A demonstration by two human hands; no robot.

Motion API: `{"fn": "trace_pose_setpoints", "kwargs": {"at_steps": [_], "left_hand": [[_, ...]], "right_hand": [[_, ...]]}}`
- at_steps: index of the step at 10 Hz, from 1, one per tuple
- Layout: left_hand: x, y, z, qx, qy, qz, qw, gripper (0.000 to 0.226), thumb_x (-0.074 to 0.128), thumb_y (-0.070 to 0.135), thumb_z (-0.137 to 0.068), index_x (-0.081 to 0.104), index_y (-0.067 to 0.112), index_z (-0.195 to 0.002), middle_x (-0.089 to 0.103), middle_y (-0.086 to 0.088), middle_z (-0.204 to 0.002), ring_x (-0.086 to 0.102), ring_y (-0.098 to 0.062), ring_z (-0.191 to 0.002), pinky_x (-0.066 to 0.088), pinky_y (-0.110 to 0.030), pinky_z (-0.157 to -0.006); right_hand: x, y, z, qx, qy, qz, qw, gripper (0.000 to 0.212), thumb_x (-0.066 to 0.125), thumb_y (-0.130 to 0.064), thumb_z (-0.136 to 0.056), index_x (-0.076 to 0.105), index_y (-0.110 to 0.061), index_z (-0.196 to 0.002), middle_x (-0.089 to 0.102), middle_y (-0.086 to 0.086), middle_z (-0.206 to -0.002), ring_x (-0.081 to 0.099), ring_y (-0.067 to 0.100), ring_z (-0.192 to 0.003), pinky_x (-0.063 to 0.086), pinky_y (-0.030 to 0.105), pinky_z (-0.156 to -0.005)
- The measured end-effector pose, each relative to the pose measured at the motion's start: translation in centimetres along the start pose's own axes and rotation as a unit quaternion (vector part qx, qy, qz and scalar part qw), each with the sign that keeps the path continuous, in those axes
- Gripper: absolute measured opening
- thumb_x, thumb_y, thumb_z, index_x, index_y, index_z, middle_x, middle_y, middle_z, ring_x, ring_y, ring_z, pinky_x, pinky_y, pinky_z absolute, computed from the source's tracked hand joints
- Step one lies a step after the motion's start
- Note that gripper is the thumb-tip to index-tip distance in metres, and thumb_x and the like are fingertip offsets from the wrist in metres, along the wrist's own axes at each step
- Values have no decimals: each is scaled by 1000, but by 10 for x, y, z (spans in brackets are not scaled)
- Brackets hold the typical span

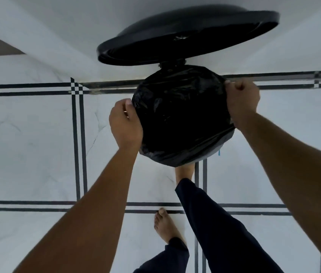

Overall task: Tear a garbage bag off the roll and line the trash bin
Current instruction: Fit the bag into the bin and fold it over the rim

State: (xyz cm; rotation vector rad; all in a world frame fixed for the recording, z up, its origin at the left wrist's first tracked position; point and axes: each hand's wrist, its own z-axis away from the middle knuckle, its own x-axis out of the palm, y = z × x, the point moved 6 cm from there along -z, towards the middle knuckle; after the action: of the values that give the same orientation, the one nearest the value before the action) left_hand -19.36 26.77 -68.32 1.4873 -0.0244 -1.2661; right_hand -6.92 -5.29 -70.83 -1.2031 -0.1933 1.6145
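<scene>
A black garbage bag [181,115] is spread over the round mouth of the trash bin, folded down around its rim. The bin's black lid [187,36] stands raised behind it. My left hand [125,125] grips the bag's edge at the bin's left side. My right hand [242,103] pinches the bag's edge at the upper right of the rim. The bin's body is hidden under the bag. No roll of bags is in view.
The bin stands against a white wall [57,36] on a white tiled floor [27,144] with dark double lines. My right foot [185,171] reaches under the bin's front; my left foot [165,225] stands behind it.
</scene>
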Motion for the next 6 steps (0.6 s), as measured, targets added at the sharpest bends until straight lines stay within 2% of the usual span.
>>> {"fn": "trace_pose_setpoints", "kwargs": {"at_steps": [1,2,3,4,5,6], "left_hand": [[-2,1,47,124,-7,-165,979,38,56,33,-100,65,12,-130,63,-14,-131,56,-34,-120,41,-45,-98],[12,12,101,288,-96,-226,926,39,66,32,-94,68,19,-131,57,-11,-141,50,-31,-128,35,-45,-100],[30,4,138,350,-194,-256,880,35,64,33,-93,72,21,-126,75,1,-113,64,-24,-106,39,-42,-91],[35,-5,149,358,-216,-300,858,31,64,31,-92,74,23,-121,75,4,-92,63,-25,-95,42,-41,-85],[33,3,153,368,-207,-272,865,15,70,18,-85,78,24,-95,71,5,-81,61,-25,-83,44,-39,-79],[31,6,160,382,-215,-249,864,11,71,11,-80,75,21,-83,67,2,-73,61,-24,-73,46,-38,-75]], "right_hand": [[-3,26,9,95,-39,7,995,25,58,-28,-90,48,-18,-69,49,0,-72,47,17,-69,44,25,-61],[-14,52,9,151,-76,51,984,26,53,-25,-94,43,-21,-70,48,1,-75,50,18,-66,47,32,-77],[-15,58,18,139,-83,83,983,25,48,-27,-99,50,-14,-78,54,8,-89,52,15,-64,48,29,-70],[-26,50,42,90,32,82,992,26,44,-33,-100,55,-9,-101,58,7,-100,62,27,-92,46,34,-74],[-31,26,78,-87,119,153,977,29,46,-38,-100,55,-11,-109,58,6,-109,56,23,-99,36,32,-73],[-14,24,110,-207,48,206,955,30,54,-33,-95,52,-12,-117,54,7,-110,50,18,-91,41,33,-68]]}}
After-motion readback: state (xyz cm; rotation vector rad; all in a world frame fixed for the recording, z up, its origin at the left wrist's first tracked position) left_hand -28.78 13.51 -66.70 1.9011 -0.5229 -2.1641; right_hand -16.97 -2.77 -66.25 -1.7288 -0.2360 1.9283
